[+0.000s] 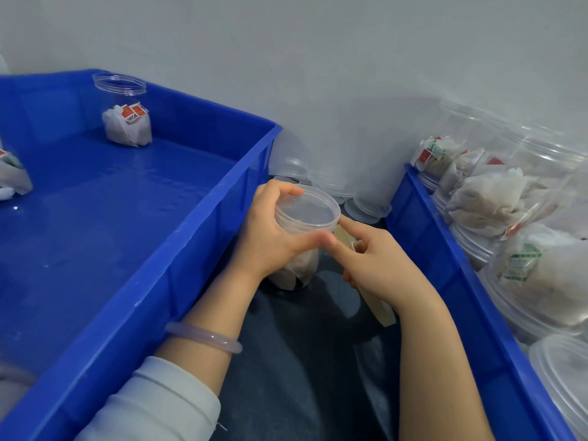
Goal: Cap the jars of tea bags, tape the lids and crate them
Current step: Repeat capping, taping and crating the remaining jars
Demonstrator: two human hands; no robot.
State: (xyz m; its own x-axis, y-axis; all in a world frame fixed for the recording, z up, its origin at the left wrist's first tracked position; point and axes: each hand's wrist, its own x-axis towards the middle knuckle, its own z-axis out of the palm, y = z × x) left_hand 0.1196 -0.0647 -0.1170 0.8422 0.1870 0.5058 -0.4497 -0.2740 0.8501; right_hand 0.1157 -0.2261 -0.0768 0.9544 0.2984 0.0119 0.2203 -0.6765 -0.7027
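At frame centre, the left hand [270,237] curled round the capped clear plastic jar of tea bags [302,265]. The right hand [378,259] pinched a tan tape strip [383,313], its forefinger [350,226] at the translucent round lid [307,206]'s rim. The tape wanted firm pressing across the seam, with the jar held steady.

Two blue crates [178,224]; two hands [270,240]; one held jar [305,213]; one tape strip [381,313]; one open jar [122,113]; many piled jars [496,198]

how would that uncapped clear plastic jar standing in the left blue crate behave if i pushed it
The uncapped clear plastic jar probably feels light: only a few tea bags sit at its bottom. Tall in the smooth blue plastic crate, it may slide or tip. Its thin wall likely flexes.
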